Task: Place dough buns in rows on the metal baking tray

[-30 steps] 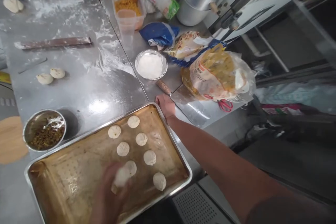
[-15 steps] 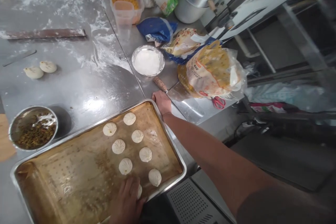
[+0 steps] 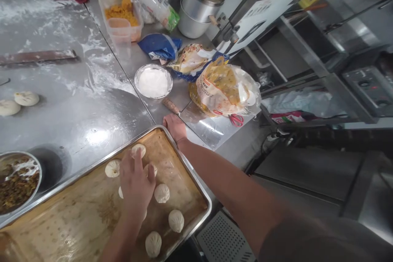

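Two hands work: the left hand [image 3: 136,184], fingers spread flat, covers buns [image 3: 161,193] mid-tray [image 3: 201,196]; the right hand [image 3: 175,127] grips the tray's far corner, farther from them.

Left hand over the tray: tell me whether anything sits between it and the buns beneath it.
Nothing visible does. The left hand lies spread directly over the buns on the lined tray, hiding some. The right hand rests at the tray's far corner, off to the side.
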`<state>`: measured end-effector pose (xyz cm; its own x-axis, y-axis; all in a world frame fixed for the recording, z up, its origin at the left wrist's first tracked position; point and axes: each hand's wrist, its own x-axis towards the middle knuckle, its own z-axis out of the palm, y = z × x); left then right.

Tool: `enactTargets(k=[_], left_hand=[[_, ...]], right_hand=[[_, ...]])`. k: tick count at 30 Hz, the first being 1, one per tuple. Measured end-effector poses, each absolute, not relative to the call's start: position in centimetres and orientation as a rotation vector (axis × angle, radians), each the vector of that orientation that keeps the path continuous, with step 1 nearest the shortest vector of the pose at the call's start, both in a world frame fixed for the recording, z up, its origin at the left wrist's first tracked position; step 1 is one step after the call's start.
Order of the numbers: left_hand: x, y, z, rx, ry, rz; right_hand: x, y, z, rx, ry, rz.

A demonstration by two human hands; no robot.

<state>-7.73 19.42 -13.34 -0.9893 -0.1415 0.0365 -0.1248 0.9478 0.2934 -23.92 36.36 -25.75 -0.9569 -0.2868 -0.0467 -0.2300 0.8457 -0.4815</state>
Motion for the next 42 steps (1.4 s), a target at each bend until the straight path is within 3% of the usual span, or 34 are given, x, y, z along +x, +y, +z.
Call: enactTargets(k=[19,28,32,42], left_hand=[[-14.0,21.6,-15.7,0.015,-3.101,-0.612],[-7.7,18.9,-12.0,-0.006,-3.187,-0.468],[-5.8,19.4,-12.6,-0.254,-3.353,-0.565],[-8.9,23.3,-14.7,-0.254,-3.272,-0.788]], right_hand=[[-24.1,36.4,-26.8,-0.405,2.943,-0.706],[-24.1,36.5,-26.9,-0.419,2.933,-0.764],[-24.1,36.5,-27.0,-0.425,2.934,-0.762],[-24.1,36.6,-26.6,-0.426,2.921,-0.733]])
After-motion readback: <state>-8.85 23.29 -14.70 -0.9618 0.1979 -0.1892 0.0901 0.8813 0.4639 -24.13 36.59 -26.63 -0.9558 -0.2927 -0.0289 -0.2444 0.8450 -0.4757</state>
